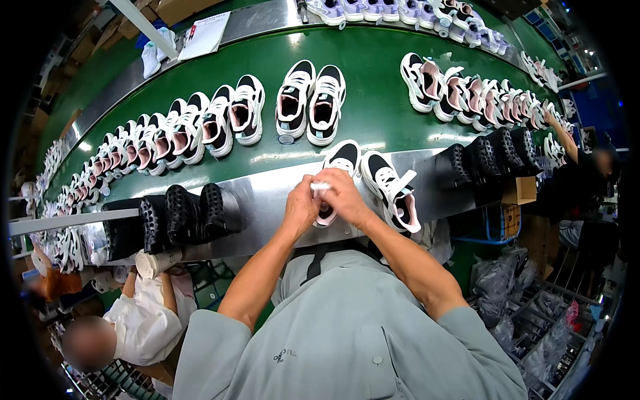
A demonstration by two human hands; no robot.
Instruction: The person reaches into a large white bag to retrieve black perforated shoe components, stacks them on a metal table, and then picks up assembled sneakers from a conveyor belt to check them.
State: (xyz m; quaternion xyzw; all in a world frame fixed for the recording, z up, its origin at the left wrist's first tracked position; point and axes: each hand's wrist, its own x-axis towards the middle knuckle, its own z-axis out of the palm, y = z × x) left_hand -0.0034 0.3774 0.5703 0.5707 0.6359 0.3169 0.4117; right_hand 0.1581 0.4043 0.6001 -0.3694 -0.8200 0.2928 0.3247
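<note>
Two black-and-white sneakers with pink lining lie in front of me on the metal ledge. Over the opening of the left sneaker [343,155], my left hand [303,203] and my right hand [343,198] meet with fingers closed. Between the fingertips shows a small white piece [321,187]; whether it is the shoe's strap or something separate I cannot tell. The hands cover much of this shoe's middle. Just right of my right hand is the other sneaker [383,175], its white strap [404,180] loose and sticking out.
Beyond the ledge, a green conveyor belt [373,80] carries rows of similar sneakers [217,120]. Black textured boots [179,213] stand at left, more boots [510,150] at right. A notepad [205,35] lies on the far rail. Co-workers are at lower left and far right.
</note>
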